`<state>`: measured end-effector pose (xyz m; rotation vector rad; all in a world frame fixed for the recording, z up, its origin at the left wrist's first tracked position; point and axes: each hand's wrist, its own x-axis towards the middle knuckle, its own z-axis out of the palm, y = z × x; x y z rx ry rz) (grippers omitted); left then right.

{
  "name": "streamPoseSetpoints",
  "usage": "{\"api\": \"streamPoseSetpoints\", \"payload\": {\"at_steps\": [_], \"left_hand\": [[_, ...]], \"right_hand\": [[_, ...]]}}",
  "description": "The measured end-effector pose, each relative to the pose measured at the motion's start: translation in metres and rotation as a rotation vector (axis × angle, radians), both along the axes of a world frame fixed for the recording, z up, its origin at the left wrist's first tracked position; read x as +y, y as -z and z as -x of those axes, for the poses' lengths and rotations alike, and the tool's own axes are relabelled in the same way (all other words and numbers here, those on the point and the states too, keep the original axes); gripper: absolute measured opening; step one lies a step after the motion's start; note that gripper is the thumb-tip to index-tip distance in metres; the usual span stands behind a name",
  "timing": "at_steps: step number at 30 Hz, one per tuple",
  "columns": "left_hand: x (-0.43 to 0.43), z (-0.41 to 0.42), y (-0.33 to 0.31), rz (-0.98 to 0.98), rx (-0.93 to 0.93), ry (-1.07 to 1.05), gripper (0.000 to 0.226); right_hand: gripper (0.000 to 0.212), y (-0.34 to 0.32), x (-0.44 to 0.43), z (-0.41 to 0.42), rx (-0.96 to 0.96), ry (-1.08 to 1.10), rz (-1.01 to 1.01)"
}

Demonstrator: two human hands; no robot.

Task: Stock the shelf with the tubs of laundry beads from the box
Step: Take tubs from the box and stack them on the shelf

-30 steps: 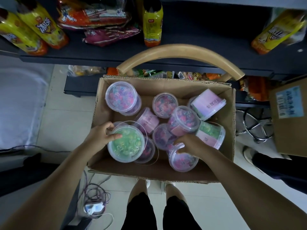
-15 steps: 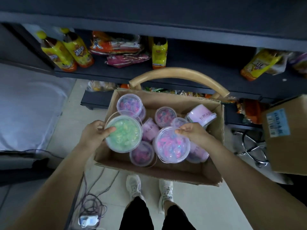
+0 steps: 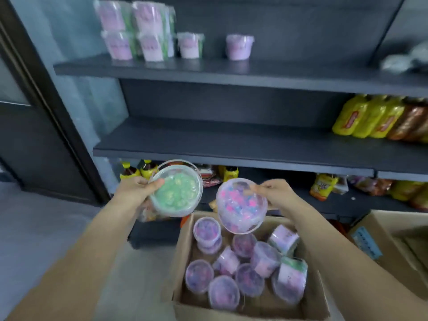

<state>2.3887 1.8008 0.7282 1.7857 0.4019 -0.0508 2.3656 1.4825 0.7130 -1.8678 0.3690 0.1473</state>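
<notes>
My left hand [image 3: 136,191] grips a clear tub of green laundry beads [image 3: 177,191], lifted above and left of the cardboard box [image 3: 183,256]. My right hand [image 3: 275,191] pinches the rim of a tub of pink and blue beads [image 3: 240,206], held over the box's far edge. Several more purple bead tubs [image 3: 249,279] lie in the box, some upright, some on their sides. On the top shelf [image 3: 208,70] stand several tubs [image 3: 150,31], stacked at the left, with one alone [image 3: 238,46] further right.
The middle shelf [image 3: 231,144] holds yellow and brown snack bags [image 3: 375,119] at its right end. Bottles and snack packs [image 3: 324,186] sit on the lower shelf behind my hands. A second cardboard box [image 3: 379,237] stands at the right. A dark door frame [image 3: 46,98] runs down the left.
Both hands have lifted their tubs out of the box and up toward the shelves. My view has tilted up, bringing the upper shelves into sight.
</notes>
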Motion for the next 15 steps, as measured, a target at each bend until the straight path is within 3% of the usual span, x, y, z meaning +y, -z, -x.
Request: {"api": "streamPoseSetpoints", "payload": {"at_steps": [3, 15], "left_hand": [[0.023, -0.002, -0.052, 0.077, -0.052, 0.022, 0.026], [0.066, -0.006, -0.197, 0.164, -0.180, 0.092, 0.026]], "right_hand": [[0.036, -0.041, 0.029, 0.004, -0.073, 0.062, -0.077], [0.031, -0.184, 0.081, 0.003, -0.266, 0.174, 0.037]]}}
